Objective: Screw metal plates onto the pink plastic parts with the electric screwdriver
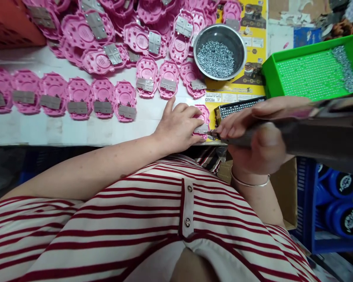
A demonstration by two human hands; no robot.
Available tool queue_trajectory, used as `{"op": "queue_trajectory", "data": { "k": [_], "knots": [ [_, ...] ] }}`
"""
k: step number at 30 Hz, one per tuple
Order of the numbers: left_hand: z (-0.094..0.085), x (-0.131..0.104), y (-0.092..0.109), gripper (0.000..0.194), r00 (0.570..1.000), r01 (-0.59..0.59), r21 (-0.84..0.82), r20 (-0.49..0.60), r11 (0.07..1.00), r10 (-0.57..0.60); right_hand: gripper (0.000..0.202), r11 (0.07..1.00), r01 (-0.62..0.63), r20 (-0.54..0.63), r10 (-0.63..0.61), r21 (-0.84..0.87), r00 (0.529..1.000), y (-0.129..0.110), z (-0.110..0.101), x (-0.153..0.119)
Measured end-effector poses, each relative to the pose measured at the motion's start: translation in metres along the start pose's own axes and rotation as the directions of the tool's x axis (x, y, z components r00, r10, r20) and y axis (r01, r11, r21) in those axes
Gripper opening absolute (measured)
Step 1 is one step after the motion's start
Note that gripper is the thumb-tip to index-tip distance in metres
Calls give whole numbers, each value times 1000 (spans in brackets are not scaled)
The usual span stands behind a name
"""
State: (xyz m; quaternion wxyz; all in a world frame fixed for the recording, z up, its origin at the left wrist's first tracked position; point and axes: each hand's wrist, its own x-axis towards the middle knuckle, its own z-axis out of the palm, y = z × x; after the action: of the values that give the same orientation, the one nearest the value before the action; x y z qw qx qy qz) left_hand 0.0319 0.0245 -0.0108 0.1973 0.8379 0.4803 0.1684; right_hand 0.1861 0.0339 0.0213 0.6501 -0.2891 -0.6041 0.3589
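Observation:
My left hand [179, 127] presses down on a pink plastic housing [205, 113] at the table's front edge, its fingers curled over the piece and gripping its left side. A grey metal plate [201, 129] lies in that housing. In my right hand [253, 137] is a dark electric screwdriver [320, 133], held sideways with fingers and thumb wrapped around it. Its bit meets the plate's right end. Just behind the bit stands a black perforated screw tray [241, 107], partly covered by my right hand. A steel bowl of small screws [216, 58] sits farther back.
Pink housings with grey plates stand in a row [102, 98] at left, and more lie in a heap [147, 35] behind. A green tray [308, 70] with screws is at right, an orange crate [11, 23] at far left. Blue round containers [344, 199] sit below, right.

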Motion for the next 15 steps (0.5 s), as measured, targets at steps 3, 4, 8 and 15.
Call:
{"op": "queue_trajectory", "data": {
  "k": [3,4,8,15],
  "knots": [
    [2,-1,-1,28,999,-13,-3,-33,1000,13,23,969,232,-110,-223,80,969,-16,-6,6],
    [3,-1,-1,27,999,-17,-1,-47,1000,17,20,976,208,-146,-197,63,969,-21,-10,6],
    [4,-2,1,30,999,-17,27,-44,999,18,15,979,201,-236,-204,-38,950,-34,-31,0],
    [2,-2,5,37,1000,4,65,-15,998,-3,18,980,182,-211,-195,-82,958,-22,-43,-8]
  ]
}}
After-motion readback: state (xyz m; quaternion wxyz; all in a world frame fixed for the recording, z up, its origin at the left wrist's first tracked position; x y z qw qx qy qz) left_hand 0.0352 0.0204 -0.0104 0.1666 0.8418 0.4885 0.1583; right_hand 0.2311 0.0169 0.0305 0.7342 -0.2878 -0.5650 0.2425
